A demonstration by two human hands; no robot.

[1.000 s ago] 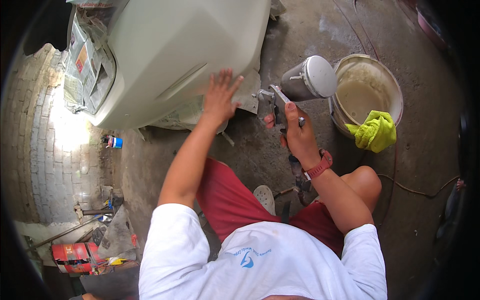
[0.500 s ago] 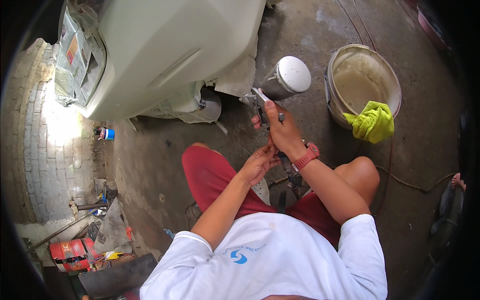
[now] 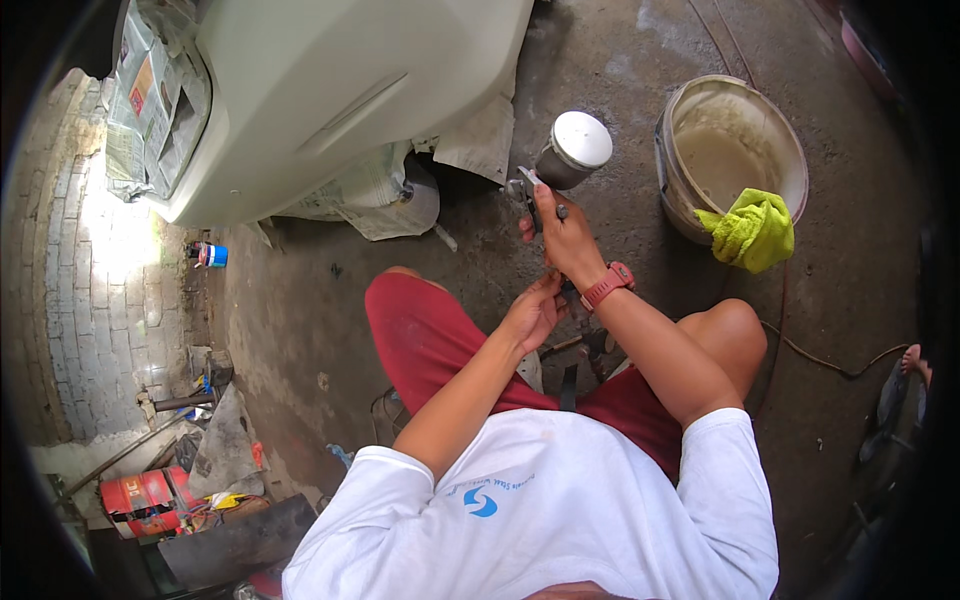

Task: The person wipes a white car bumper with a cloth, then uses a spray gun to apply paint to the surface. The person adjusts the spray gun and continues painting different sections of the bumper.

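Note:
My right hand [image 3: 568, 240], with a red watch on its wrist, is wrapped round the handle of a spray gun [image 3: 526, 190]. The gun points away from me toward the pale car body panel [image 3: 330, 90]. A grey cup with a white lid [image 3: 580, 140] sits beside the gun, apparently joined to it. My left hand [image 3: 535, 312] is below the right one, fingers bent and pinched at the lower end of the gun's handle. What the left fingertips hold is partly hidden by the right hand and wrist.
A whitish bucket [image 3: 668, 180] of cloudy liquid stands to the right, a yellow-green cloth [image 3: 755, 232] over its rim. Masking newspaper [image 3: 385, 205] covers parts near the panel. A hose [image 3: 825, 368] crosses the floor. A red container [image 3: 140, 500] and scrap lie at lower left.
The spray gun and lidded cup have shifted slightly left against the bucket. My left hand has moved a little right, closer beneath my right wrist.

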